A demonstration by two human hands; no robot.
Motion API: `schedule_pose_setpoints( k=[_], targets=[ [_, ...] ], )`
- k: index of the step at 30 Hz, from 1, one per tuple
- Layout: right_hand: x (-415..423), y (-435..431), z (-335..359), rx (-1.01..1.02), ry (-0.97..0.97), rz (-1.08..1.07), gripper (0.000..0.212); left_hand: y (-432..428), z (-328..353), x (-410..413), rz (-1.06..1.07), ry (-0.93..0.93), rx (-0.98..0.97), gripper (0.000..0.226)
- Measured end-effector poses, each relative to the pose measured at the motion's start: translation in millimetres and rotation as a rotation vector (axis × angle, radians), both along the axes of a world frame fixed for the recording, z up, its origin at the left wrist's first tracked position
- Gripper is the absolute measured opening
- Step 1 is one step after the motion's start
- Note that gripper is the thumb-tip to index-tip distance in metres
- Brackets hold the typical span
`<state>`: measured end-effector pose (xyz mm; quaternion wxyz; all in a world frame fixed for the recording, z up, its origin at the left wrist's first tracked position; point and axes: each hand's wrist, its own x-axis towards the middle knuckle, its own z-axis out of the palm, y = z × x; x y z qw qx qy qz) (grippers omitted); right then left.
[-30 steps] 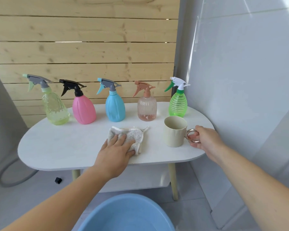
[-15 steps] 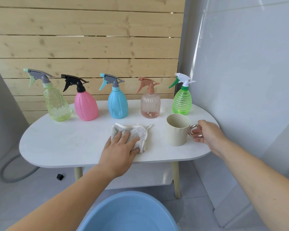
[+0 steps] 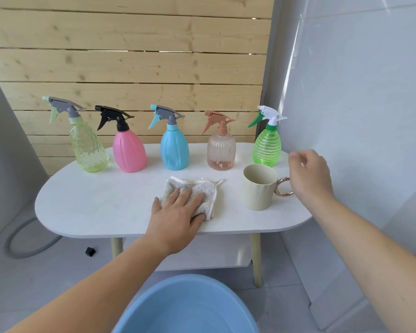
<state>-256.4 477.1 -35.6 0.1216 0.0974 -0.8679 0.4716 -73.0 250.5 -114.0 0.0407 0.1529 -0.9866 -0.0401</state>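
Left hand (image 3: pixel 177 213) lies flat, fingers straight, pressing the grey cloth (image 3: pixel 208 188) left of the cream mug (image 3: pixel 258 192); right hand (image 3: pixel 310 175) hovers just right of the mug, loosely curled, empty.

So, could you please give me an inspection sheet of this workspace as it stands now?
Surface: white oval table, lower shelf beneath.
Job's things: grey cloth lying on the table; cream mug upright, ring handle to the right.
Clutter: back row of sprayers: yellow-green bottle, pink bottle, blue bottle, peach bottle, green bottle.
Grips: left hand rests flat on the cloth; right hand hovers beside the mug's handle, fingers loosely curled, holding nothing.
Cables: grey hose looped on the floor, left.
Surroundings: blue basin on the floor in front; small black object on the floor; wooden slat wall behind; white wall right.
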Motion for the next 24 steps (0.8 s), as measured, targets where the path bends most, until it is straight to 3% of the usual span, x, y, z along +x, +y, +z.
schedule_pose_setpoints(
  k=[4,6,10,15,24],
  targets=[
    [38.2,-31.9,24.3,0.017,0.423,0.168,0.017,-8.3,7.6,8.6,-0.065,0.054,0.138,0.070],
    [63.5,-55.8,26.8,0.071,0.515,0.379,0.022,-18.3,13.4,13.9,-0.066,0.142,0.252,0.073],
    [93.2,-102.5,-10.9,0.392,0.227,0.775,0.028,-50.0,20.4,32.2,0.029,0.217,0.324,0.047],
    [99.6,-136.5,-54.0,0.855,0.032,0.802,0.063,-93.1,23.6,75.1,0.236,0.220,0.245,0.037],
    [145.6,-216.6,-61.1,0.972,0.054,0.743,0.064,-158.8,32.9,137.2,0.481,0.328,0.356,0.031]
  ],
)
